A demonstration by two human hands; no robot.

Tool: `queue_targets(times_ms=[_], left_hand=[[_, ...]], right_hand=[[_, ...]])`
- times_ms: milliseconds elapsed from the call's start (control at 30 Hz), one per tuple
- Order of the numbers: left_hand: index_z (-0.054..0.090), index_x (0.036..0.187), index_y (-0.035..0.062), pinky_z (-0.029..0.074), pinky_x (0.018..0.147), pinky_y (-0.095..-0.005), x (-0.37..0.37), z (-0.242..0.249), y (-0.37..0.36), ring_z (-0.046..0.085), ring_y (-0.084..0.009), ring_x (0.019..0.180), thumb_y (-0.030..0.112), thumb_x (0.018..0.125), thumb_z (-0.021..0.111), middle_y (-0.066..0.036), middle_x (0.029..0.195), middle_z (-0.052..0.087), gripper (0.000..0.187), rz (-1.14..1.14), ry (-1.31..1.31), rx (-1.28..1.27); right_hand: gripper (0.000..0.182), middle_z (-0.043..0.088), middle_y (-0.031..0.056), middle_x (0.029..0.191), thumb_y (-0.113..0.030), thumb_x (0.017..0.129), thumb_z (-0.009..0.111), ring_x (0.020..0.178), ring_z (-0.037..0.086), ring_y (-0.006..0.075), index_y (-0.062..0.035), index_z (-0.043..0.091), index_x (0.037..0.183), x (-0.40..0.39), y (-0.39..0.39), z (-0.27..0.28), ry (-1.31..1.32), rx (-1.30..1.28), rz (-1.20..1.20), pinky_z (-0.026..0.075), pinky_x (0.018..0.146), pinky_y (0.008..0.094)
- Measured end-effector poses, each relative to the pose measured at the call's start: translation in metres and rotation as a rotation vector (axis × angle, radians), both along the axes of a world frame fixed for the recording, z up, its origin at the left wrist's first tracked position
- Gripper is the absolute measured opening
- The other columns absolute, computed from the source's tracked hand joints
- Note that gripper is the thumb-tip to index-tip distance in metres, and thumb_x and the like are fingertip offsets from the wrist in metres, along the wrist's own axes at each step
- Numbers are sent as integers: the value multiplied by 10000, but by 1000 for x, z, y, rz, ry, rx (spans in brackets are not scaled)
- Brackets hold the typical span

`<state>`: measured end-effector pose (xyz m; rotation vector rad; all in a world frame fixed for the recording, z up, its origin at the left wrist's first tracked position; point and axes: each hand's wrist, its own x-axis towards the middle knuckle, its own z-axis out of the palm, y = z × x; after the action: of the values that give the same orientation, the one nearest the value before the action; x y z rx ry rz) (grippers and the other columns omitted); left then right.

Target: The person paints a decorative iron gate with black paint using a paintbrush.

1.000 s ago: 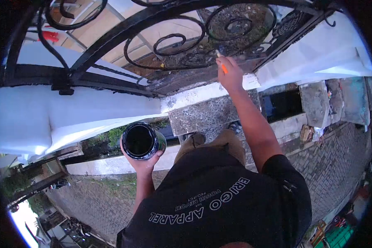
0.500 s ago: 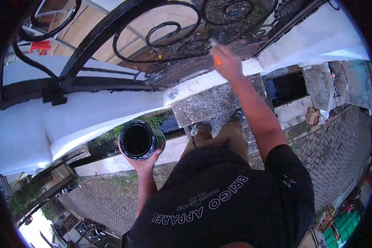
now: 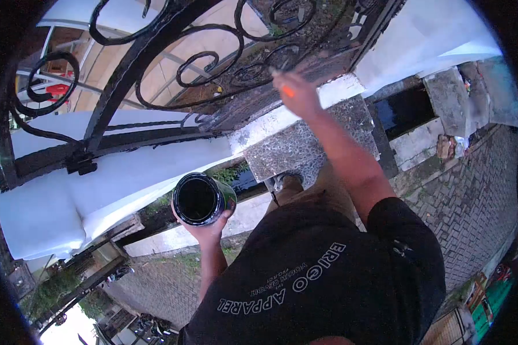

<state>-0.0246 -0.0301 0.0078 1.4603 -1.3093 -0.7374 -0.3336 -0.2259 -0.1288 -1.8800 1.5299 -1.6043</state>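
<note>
My left hand (image 3: 210, 231) is wrapped round an open paint can (image 3: 228, 196), held to the left of my body with its mouth facing up toward me. Dark paint shows inside, and black smears coat the rim. Out in front, my right hand (image 3: 300, 99) grips a paintbrush (image 3: 288, 91) by its orange handle. The brush's far end points at the scrollwork of a black wrought-iron gate (image 3: 124, 69); its bristles blur into the dark background.
White sheeting (image 3: 138, 169) covers the low wall beneath the gate on both sides. My feet are on a pebbled concrete slab (image 3: 282, 152). Beside it, a dark water-filled drain (image 3: 406, 115) runs along the brick-paved road (image 3: 460, 195). Rubble (image 3: 446, 146) lies at the right.
My view has shifted, showing more of the gate's left side. My right hand with the paintbrush has moved left and slightly down in view; the paint can stays in my left hand.
</note>
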Motion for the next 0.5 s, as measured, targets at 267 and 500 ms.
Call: queue_targets(times_ms=[267,500], left_hand=[[220,1450,44,440,1056,-467,-44,6,1,494,-309,1251,299,508,963,-174,1376,437,1227,29,59,-128],[166,1453,35,414,1061,-437,-79,10,19,487,-291,1247,361,476,962,-164,1362,419,1302,144,63,-57]], right_hand=[[154,677,114,1011,-120,835,692,894,668,316,-104,688,989,-58,-13,27,-149,-40,-319,545,746,385],[158,648,78,1028,-134,852,654,898,660,311,-139,679,1008,-66,-22,40,107,112,24,544,739,406]])
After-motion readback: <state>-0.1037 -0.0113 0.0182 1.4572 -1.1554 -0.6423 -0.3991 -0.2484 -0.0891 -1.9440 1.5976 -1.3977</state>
